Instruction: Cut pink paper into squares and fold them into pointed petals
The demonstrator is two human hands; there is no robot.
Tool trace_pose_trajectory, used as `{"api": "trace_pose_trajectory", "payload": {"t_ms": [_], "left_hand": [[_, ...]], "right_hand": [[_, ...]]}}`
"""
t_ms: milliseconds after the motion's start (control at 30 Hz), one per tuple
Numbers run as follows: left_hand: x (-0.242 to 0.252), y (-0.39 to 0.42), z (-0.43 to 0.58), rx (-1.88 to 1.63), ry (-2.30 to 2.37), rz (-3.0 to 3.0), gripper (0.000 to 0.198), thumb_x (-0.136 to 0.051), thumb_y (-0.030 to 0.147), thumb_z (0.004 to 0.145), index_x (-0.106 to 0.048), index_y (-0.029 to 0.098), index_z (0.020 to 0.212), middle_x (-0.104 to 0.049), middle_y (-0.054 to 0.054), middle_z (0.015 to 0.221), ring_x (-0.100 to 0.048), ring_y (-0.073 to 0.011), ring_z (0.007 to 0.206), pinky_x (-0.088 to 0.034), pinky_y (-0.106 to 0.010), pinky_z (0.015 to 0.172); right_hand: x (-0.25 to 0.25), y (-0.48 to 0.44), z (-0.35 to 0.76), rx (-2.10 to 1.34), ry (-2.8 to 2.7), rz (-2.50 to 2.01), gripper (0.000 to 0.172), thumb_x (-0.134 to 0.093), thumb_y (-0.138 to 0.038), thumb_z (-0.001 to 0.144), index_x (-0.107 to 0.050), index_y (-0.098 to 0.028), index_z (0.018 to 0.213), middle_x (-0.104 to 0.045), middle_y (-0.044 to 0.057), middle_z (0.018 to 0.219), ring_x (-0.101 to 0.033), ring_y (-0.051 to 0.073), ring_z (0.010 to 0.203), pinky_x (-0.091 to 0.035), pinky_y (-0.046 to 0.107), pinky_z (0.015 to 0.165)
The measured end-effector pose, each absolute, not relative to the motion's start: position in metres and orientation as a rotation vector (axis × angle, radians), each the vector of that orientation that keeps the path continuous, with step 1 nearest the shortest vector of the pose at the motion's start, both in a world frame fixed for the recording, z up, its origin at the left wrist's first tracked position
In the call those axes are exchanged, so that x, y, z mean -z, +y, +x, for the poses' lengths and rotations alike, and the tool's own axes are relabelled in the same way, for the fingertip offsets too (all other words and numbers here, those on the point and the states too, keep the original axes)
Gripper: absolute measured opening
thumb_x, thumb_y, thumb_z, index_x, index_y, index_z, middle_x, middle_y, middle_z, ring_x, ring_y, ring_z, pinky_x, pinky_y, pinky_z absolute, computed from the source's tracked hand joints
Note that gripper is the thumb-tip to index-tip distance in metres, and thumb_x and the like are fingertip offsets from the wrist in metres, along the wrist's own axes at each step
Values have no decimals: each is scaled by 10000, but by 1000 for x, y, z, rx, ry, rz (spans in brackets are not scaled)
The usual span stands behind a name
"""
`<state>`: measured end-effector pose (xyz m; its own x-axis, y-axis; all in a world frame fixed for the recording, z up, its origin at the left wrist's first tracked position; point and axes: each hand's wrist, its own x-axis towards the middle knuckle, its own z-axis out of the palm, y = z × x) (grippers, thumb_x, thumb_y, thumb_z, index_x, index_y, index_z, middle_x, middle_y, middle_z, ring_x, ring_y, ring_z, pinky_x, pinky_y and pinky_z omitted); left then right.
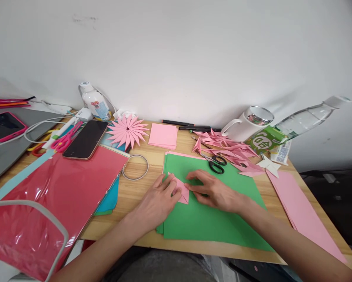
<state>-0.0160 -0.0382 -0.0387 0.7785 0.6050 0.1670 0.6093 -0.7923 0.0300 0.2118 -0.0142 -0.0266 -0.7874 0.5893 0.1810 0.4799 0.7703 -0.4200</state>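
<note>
A small pink paper piece (182, 190), partly folded, lies on a stack of green sheets (214, 219). My left hand (158, 199) presses its left part with the fingertips close together. My right hand (214, 192) lies flat over its right side, fingers stretched and pressing the paper down. Both hands touch the same piece.
Black scissors (217, 163) and a heap of folded pink pieces (225, 149) lie behind the green sheets. A finished pink paper flower (127, 131), pink squares (163, 135), a white mug (246, 123), a phone (86, 139), a red plastic folder (64, 188), and pink strips (299, 207) at the right edge.
</note>
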Motion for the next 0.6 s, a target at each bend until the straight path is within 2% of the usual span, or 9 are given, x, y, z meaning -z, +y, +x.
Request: {"api": "trace_pose_trajectory", "payload": {"t_ms": [133, 367, 500, 600], "left_hand": [[37, -39, -16, 256, -1013, -2939, 256, -491, 136, 861, -544, 135, 1112, -557, -156, 1156, -442, -292, 1250, -348, -463, 1037], [39, -40, -16, 234, -997, -2892, 231, -474, 122, 856, -552, 128, 1073, -569, -164, 1137, -470, -305, 1230, -401, -465, 987], [44, -42, -15, 343, -1010, -2880, 229, -455, 110, 862, -554, 129, 1068, -557, -166, 1170, -474, -292, 1229, -417, -446, 979], [46, -43, -16, 443, -1042, -2917, 235, -436, 112, 879, -541, 139, 1087, -559, -143, 1180, -464, -267, 1242, -412, -438, 995]], "right_hand": [[17, -24, 206, -352, -2792, -841, 247, -397, -108, 885, -604, -155, 1011, -587, 127, 1048, -569, 233, 915, -532, 413, 777], [28, -39, 223, -529, -2574, -978, 219, -437, -164, 904, -639, -177, 987, -546, 123, 1145, -591, 207, 982, -527, 363, 832], [41, -39, 220, -599, -2129, -1254, 184, -490, -228, 887, -660, -175, 840, -627, 91, 919, -630, 187, 833, -534, 319, 723], [40, -32, 200, -686, -2012, -1444, 129, -527, -229, 849, -642, -171, 840, -656, 59, 811, -620, 159, 674, -510, 279, 605]]}}
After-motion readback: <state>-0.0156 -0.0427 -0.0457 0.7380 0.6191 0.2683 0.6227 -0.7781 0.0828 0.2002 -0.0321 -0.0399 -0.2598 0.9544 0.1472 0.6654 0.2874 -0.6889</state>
